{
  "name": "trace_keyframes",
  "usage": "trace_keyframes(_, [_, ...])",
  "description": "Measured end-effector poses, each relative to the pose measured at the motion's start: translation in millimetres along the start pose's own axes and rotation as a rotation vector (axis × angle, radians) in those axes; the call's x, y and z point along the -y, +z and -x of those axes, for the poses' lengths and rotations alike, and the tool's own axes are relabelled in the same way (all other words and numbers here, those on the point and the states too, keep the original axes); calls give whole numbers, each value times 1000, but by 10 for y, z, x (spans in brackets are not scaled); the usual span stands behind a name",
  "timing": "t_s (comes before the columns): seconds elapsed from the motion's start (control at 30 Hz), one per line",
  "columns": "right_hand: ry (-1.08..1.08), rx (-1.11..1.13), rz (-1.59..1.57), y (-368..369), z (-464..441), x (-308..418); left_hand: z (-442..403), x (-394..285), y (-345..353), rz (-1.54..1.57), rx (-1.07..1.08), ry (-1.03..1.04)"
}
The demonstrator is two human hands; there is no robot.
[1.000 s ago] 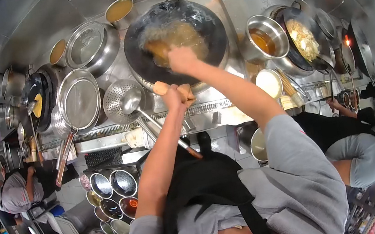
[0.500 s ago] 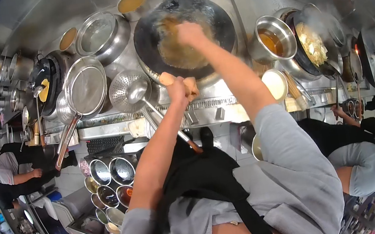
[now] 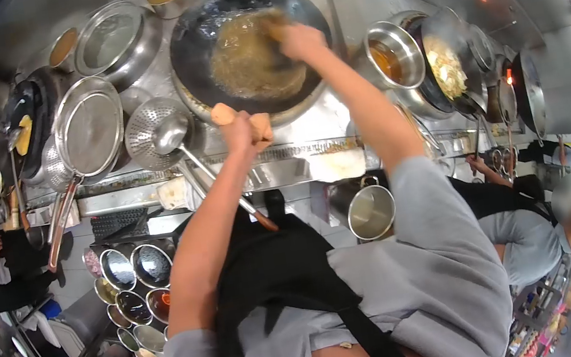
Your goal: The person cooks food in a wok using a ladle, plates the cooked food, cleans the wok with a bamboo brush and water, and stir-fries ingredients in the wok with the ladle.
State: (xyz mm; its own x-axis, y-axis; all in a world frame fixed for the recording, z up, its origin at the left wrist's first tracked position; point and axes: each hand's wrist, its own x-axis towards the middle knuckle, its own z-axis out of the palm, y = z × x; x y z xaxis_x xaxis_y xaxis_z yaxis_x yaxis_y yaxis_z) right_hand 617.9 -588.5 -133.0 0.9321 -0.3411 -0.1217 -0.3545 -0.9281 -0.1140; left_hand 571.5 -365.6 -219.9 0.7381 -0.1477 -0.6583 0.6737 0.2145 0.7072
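A large black wok (image 3: 191, 67) sits on the range in front of me, with cloudy brownish liquid (image 3: 238, 60) swirling inside. My left hand (image 3: 239, 132) is closed around a folded peach-coloured cloth (image 3: 261, 129) at the wok's near rim. Over the wok's right side, my right hand (image 3: 303, 41) is closed on what looks like a brown wok brush (image 3: 270, 25), smeared by motion. A ladle (image 3: 170, 133) rests on a perforated strainer (image 3: 138, 130) just left of my left hand, its handle slanting under my left forearm.
A mesh strainer (image 3: 89, 126) and a steel basin (image 3: 86, 53) stand left. A pot of amber liquid (image 3: 411, 49) is right, beside another wok with pale food (image 3: 442, 63). A deep pot (image 3: 372, 211) and several sauce containers (image 3: 153, 265) are below. A co-worker (image 3: 523, 239) stands at right.
The view has shifted, so the range appears further left and the deep pot below shows more fully. My right hand has moved rightward across the wok. My left hand stays at the near rim.
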Motion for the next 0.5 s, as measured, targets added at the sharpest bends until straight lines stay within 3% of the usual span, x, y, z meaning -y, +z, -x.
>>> trace_keyframes(0.03, [14,64,-23,-178,-50,337,9,0,-15,5,31,37])
trace_keyframes(0.07, [21,25,-69,435,-540,319,-15,29,-37,3,40,22])
trace_keyframes(0.1, [45,116,-60,191,-383,650,-65,37,-54,-4,53,14])
trace_keyframes(0.23, [-254,31,45,305,307,977,71,-97,-15,-15,97,-67])
trace_keyframes(0.37, [-418,33,142,301,1246,260,27,-23,-23,9,16,78])
trace_keyframes(0.43, [-233,228,379,22,1174,-124,-239,175,-88,-293,-33,236])
trace_keyframes(0.5, [-129,-49,505,224,662,-623,-173,99,-76,-325,-75,228])
